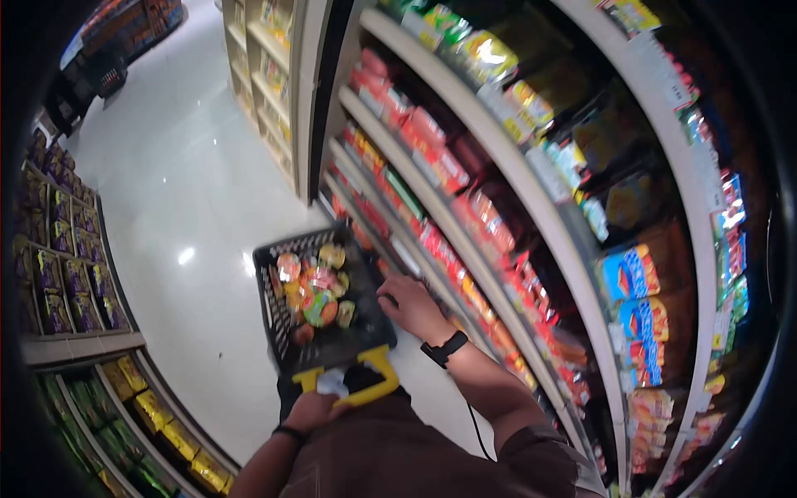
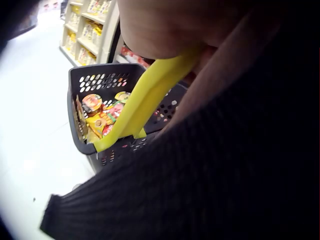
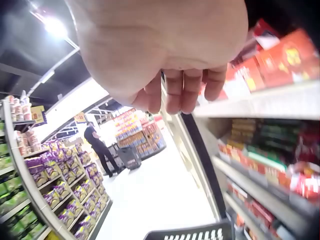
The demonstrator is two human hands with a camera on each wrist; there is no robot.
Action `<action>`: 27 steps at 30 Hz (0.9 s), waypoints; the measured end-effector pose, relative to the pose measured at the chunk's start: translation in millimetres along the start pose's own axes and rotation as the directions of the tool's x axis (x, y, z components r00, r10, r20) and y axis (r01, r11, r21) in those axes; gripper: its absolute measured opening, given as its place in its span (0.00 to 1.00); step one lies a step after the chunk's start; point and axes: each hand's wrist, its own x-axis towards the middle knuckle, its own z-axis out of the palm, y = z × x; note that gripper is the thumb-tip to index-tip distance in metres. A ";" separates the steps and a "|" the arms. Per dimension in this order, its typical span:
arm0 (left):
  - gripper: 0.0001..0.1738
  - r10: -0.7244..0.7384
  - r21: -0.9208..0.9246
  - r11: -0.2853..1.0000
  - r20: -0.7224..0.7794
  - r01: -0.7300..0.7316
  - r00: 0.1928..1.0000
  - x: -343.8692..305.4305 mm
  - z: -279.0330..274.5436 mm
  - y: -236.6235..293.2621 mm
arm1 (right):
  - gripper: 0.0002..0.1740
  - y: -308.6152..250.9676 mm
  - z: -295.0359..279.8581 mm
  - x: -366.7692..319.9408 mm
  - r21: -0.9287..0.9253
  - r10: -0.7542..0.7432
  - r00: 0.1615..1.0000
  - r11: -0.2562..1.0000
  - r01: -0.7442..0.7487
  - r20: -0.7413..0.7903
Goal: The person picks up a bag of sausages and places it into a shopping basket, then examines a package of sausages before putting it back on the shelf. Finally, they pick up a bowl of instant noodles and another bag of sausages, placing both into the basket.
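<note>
My left hand (image 1: 314,412) grips the yellow handle (image 2: 145,100) of a dark grey shopping basket (image 1: 336,342), its fingers wrapped around it. Inside the basket lie several colourful packs and round tubs (image 2: 92,103), heaped toward the far end. Beyond the basket's right side, my right hand (image 1: 413,309) is held out close to the lower shelves, with a black watch (image 1: 445,349) on that wrist. In the right wrist view, its fingers (image 3: 190,92) bend loosely and hold nothing.
Shelves with red packs (image 1: 433,149) and blue packs (image 1: 639,336) rise on the right. On the left stand racks of purple packs (image 1: 79,249) and yellow packs (image 1: 162,419). Pale floor (image 1: 183,191) runs between them. Farther off, a person (image 3: 102,150) stands beside another basket (image 3: 129,157).
</note>
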 end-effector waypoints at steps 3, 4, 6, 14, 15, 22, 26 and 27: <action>0.24 0.113 -0.287 0.957 0.204 -0.051 0.972 -1.0 -27.9 -6.4 | 0.13 -35.8 57.7 -57.0 0.126 0.119 0.969 0.981 -0.149 0.217; 0.22 0.171 -0.383 0.918 0.143 -0.105 0.975 -1.9 -31.5 -13.0 | 0.14 -46.9 74.5 -74.5 0.115 0.215 0.941 0.961 -0.252 0.260; 0.19 0.154 -0.473 0.877 0.106 -0.087 0.982 7.0 -41.8 -36.9 | 0.16 -61.1 95.0 -97.4 0.070 0.379 0.842 0.897 -0.436 0.383; 0.09 -0.002 -0.210 0.977 -0.185 -0.037 0.983 30.0 -57.5 -173.9 | 0.20 -79.7 125.7 -135.3 -0.157 0.471 0.877 0.877 -0.454 0.097; 0.09 -0.040 -0.195 0.981 -0.227 -0.005 0.973 34.1 -58.5 -183.2 | 0.20 -79.1 127.2 -139.8 -0.139 0.440 0.895 0.893 -0.427 0.077; 0.29 -0.376 -0.296 0.920 -0.491 0.256 0.786 98.9 -39.6 -248.2 | 0.17 -87.2 132.6 -171.0 -0.140 0.478 0.859 0.877 -0.459 0.183; 0.37 -0.401 -0.337 0.911 -0.601 0.236 0.691 150.5 -41.4 -257.4 | 0.16 -83.0 133.7 -194.4 -0.157 0.463 0.856 0.886 -0.437 0.228; 0.39 -0.415 -0.346 0.906 -0.628 0.242 0.658 161.9 -40.3 -259.6 | 0.16 -82.6 132.7 -197.2 -0.172 0.449 0.861 0.892 -0.418 0.240</action>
